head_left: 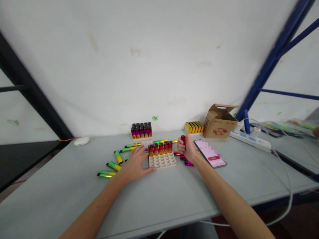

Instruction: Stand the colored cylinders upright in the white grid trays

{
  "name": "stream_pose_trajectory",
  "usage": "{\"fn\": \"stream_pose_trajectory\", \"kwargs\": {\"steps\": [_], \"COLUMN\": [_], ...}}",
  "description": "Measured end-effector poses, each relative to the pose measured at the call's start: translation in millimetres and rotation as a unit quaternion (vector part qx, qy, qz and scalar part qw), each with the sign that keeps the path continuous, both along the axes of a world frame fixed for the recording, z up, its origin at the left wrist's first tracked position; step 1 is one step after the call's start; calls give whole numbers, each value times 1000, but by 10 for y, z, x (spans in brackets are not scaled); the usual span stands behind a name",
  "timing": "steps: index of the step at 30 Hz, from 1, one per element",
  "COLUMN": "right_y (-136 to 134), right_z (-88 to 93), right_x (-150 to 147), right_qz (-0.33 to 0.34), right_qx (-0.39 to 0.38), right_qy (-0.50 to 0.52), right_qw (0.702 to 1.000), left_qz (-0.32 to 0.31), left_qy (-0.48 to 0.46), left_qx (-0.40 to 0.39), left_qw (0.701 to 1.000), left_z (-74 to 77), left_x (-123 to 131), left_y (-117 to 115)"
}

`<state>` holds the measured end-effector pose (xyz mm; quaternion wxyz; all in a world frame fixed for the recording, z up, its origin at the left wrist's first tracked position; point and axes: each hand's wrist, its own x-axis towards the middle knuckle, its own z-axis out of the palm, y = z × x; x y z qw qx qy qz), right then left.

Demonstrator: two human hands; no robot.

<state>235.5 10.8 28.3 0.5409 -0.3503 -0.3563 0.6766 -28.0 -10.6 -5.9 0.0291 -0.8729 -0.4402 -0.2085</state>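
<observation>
A white tray [163, 161] with rows of round holes sits mid-table. Its back row holds several upright red-and-gold tubes [160, 148] with dark tops. My left hand [136, 163] lies at the tray's left side, fingers spread, the thumb by its front left corner. To the right of the tray, my right hand [188, 148] is raised a little and closed around a red tube [183, 139], dark end up. Below that hand lie several loose red and purple tubes [186, 162], partly hidden. Loose green-and-yellow tubes [119, 157] are scattered left of and behind the tray.
By the wall stand a block of purple tubes [141, 130] and a block of yellow tubes [194, 127]. An open cardboard box [220, 122], a phone [210, 153] and a power strip [251, 140] are on the right. A white case [81, 141] lies far left.
</observation>
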Motion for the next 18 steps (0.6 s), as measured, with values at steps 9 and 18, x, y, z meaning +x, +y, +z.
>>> {"fn": "stream_pose_trajectory", "kwargs": {"steps": [9, 18], "right_y": [-7, 0], "right_z": [47, 12], "right_x": [-75, -88], "right_qz": [-36, -52], "right_qx": [4, 9], "right_qy": [-50, -32], "right_qw": [998, 998], "left_qz": [3, 2], "left_qy": [-5, -11], "left_qx": [9, -7], "left_qw": [1000, 1000], "left_z": [-44, 7], "left_x": [-12, 1], "left_y": [22, -5]}}
